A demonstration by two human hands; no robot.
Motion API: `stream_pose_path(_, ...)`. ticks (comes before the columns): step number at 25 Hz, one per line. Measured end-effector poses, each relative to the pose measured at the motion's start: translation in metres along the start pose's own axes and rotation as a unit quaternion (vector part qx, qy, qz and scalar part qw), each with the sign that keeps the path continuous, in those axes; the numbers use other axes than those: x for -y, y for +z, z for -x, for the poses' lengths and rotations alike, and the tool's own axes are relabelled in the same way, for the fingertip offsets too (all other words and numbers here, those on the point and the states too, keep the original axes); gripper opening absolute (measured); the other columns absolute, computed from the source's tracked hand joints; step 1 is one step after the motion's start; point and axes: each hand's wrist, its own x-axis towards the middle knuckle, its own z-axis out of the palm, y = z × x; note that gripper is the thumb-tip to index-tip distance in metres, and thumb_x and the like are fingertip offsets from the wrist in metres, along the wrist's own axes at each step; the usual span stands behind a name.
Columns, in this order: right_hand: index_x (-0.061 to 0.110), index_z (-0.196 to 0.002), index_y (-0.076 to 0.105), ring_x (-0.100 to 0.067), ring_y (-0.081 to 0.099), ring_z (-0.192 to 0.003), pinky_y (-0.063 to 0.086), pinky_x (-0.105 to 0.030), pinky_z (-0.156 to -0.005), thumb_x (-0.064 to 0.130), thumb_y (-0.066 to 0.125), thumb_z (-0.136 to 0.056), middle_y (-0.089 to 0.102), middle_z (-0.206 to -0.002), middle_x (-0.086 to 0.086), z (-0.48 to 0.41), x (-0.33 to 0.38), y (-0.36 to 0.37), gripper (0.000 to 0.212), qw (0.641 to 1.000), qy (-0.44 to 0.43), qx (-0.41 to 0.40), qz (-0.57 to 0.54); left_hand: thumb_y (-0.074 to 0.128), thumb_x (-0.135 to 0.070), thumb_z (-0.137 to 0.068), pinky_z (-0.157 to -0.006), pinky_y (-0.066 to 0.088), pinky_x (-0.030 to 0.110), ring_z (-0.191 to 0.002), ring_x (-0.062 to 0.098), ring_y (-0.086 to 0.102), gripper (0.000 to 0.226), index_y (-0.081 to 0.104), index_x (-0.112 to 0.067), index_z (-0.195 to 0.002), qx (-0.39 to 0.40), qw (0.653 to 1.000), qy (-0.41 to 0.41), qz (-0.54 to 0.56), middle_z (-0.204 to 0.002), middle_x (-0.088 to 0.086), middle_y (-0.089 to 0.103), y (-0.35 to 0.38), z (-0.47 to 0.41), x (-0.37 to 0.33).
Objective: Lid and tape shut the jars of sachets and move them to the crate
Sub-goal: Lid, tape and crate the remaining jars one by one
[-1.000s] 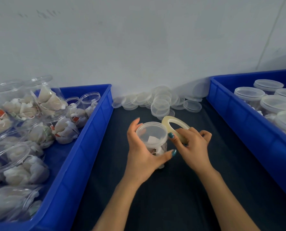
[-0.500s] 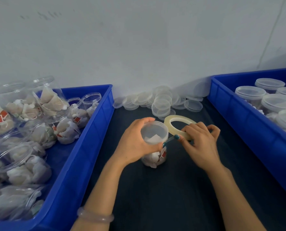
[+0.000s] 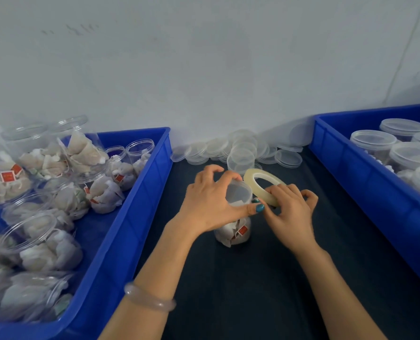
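Your worktop (image 3: 253, 290) is dark and runs to a pale wall (image 3: 204, 69), with a heap of loose clear lids (image 3: 241, 153) at its far edge. A blue crate on the left (image 3: 140, 204) holds a jumble of open jars (image 3: 57, 168). A blue crate on the right (image 3: 351, 173) holds lidded jars (image 3: 400, 148).

The jar (image 3: 236, 231) stands upright mid-worktop between the crates. It is clear plastic with a lid on, and it is packed with white sachets (image 3: 228, 235) bearing red tags. Your left hand (image 3: 209, 204) grips its lid (image 3: 238, 192) from above, fingers (image 3: 212, 169) curled round the rim. Your right hand (image 3: 292, 214) pinches a tilted tape roll (image 3: 255, 176) just beside the lid.
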Motion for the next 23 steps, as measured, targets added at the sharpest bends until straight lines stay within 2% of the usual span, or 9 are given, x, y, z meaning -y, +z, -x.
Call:
stream_pose_path(2, 0.019, -0.086, 0.068, -0.014, 0.053, -0.070, 0.037, -0.039, -0.089, 0.038, 0.060, -0.089, 0.059, -0.074, 0.012, 0.002, -0.004, -0.004, 0.021, 1.000, -0.008, -0.010, -0.010, 0.024, -0.101, -0.058, -0.102, 0.035, 0.044, -0.130, 0.024, 0.033, 0.110, 0.028, -0.036, -0.148, -0.048, 0.995, -0.045, -0.070, -0.140, 0.003, 0.029, 0.007, 0.005, -0.006)
stream_pose_path(3, 0.018, -0.086, 0.068, -0.015, 0.054, -0.066, 0.040, -0.038, -0.087, 0.035, 0.063, -0.091, 0.059, -0.071, 0.011, 0.002, -0.004, -0.005, 0.019, 1.000, -0.009, -0.005, -0.013, 0.025, -0.101, -0.059, -0.099, 0.037, 0.043, -0.126, 0.024, 0.038, 0.116, 0.027, -0.029, -0.149, -0.067, 0.992, -0.072, -0.081, -0.136, 0.006, 0.035, 0.010, 0.007, -0.009)
stream_pose_path(5, 0.020, -0.088, 0.066, -0.014, 0.054, -0.065, 0.037, -0.034, -0.085, 0.042, 0.057, -0.092, 0.059, -0.070, 0.011, 0.004, -0.005, -0.006, 0.024, 1.000, -0.012, 0.015, -0.007, 0.039, -0.098, -0.062, -0.095, 0.040, 0.038, -0.119, 0.022, 0.046, 0.113, 0.037, -0.019, -0.143, -0.084, 0.991, -0.098, -0.047, -0.129, 0.004, 0.045, 0.016, 0.009, -0.011)
stream_pose_path(7, 0.024, -0.093, 0.063, -0.010, 0.054, -0.075, 0.028, -0.032, -0.086, 0.052, 0.039, -0.096, 0.058, -0.079, 0.013, 0.004, -0.007, -0.007, 0.037, 0.998, -0.039, 0.041, -0.008, 0.053, -0.091, -0.063, -0.093, 0.043, 0.034, -0.116, 0.018, 0.050, 0.101, 0.046, -0.022, -0.137, -0.078, 0.994, -0.082, 0.008, -0.126, -0.002, 0.048, 0.014, 0.008, -0.007)
stream_pose_path(9, 0.030, -0.100, 0.058, -0.006, 0.051, -0.091, 0.021, -0.031, -0.089, 0.050, 0.025, -0.098, 0.055, -0.091, 0.016, 0.004, -0.013, -0.011, 0.039, 0.995, -0.066, 0.072, -0.032, 0.060, -0.084, -0.066, -0.091, 0.047, 0.034, -0.115, 0.014, 0.052, 0.091, 0.047, -0.029, -0.137, -0.053, 0.997, -0.054, 0.024, -0.125, -0.008, 0.048, 0.006, 0.008, 0.000)
stream_pose_path(11, 0.035, -0.100, 0.055, -0.004, 0.048, -0.097, 0.017, -0.031, -0.091, 0.048, 0.025, -0.098, 0.052, -0.095, 0.019, 0.004, -0.020, -0.016, 0.033, 0.993, -0.084, 0.077, -0.011, 0.063, -0.079, -0.067, -0.088, 0.045, 0.031, -0.117, 0.012, 0.052, 0.090, 0.041, -0.034, -0.143, -0.029, 0.999, -0.029, 0.021, -0.128, -0.011, 0.048, -0.002, 0.008, 0.010)
stream_pose_path(15, 0.027, -0.083, 0.059, -0.011, 0.051, -0.087, 0.021, -0.036, -0.092, 0.064, 0.037, -0.095, 0.052, -0.085, 0.014, 0.002, -0.017, -0.018, 0.045, 0.993, -0.072, 0.015, 0.089, 0.074, -0.065, -0.071, -0.088, 0.035, 0.024, -0.120, 0.008, 0.048, 0.089, 0.038, -0.034, -0.146, 0.021, 0.999, 0.026, 0.040, -0.137, -0.014, 0.048, -0.018, 0.007, 0.024)
stream_pose_path(18, 0.020, -0.074, 0.061, -0.018, 0.055, -0.082, 0.024, -0.040, -0.090, 0.071, 0.040, -0.087, 0.056, -0.078, 0.008, -0.002, -0.006, -0.013, 0.057, 0.988, -0.058, -0.062, 0.127, 0.080, -0.046, -0.076, -0.094, 0.036, 0.020, -0.122, 0.005, 0.046, 0.080, 0.041, -0.034, -0.145, 0.081, 0.990, 0.085, 0.077, -0.139, -0.017, 0.049, -0.027, 0.005, 0.026)
stream_pose_path(23, 0.019, -0.064, 0.057, -0.016, 0.050, -0.075, 0.022, -0.037, -0.086, 0.081, 0.039, -0.079, 0.052, -0.068, 0.009, -0.004, 0.001, -0.004, 0.066, 0.995, -0.024, -0.060, 0.069, 0.076, -0.027, -0.080, -0.100, 0.042, 0.023, -0.124, 0.004, 0.042, 0.077, 0.037, -0.030, -0.146, 0.175, 0.972, 0.118, 0.100, -0.139, -0.014, 0.042, -0.036, -0.001, 0.023)
